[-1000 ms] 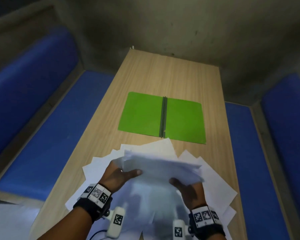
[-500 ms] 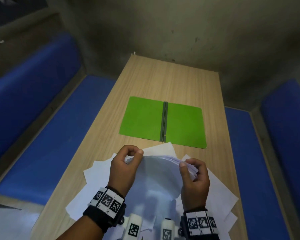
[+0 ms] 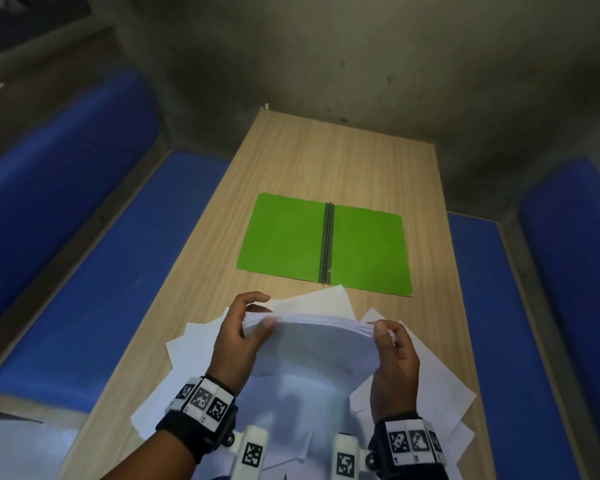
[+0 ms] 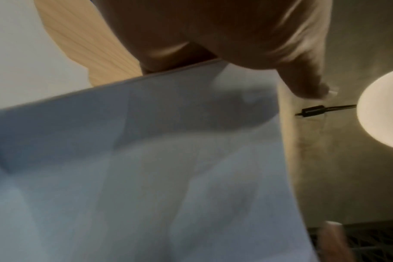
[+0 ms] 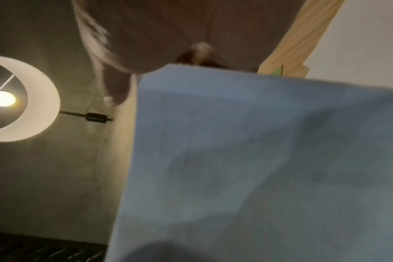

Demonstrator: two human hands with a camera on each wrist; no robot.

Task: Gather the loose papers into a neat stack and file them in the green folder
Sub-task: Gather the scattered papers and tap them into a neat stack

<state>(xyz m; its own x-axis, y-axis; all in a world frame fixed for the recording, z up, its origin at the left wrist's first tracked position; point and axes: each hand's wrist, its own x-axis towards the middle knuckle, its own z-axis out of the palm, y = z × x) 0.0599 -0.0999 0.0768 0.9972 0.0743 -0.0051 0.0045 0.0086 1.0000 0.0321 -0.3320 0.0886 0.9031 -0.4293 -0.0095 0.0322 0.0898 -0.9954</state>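
I hold a bundle of white papers (image 3: 312, 344) upright on its lower edge near the table's front. My left hand (image 3: 246, 327) grips the bundle's left edge, thumb on the near face and fingers curled over the top. On the right edge my right hand (image 3: 388, 341) grips the same bundle. The sheets bow slightly between the hands. More loose papers (image 3: 430, 379) lie fanned on the table under and around the bundle. The green folder (image 3: 281, 233) lies open and flat beyond them, its dark spine in the middle. Both wrist views show the papers (image 4: 146, 168) (image 5: 258, 159) close up and blurred.
The wooden table (image 3: 343, 161) runs away from me to a grey wall. Blue padded benches (image 3: 84, 271) flank it on both sides. A lit lamp with a white shade (image 5: 22, 99) shows above in the wrist views.
The bundle went from lying tilted in my hands to standing on edge. Both hands shifted to its side edges and squared the sheets together.
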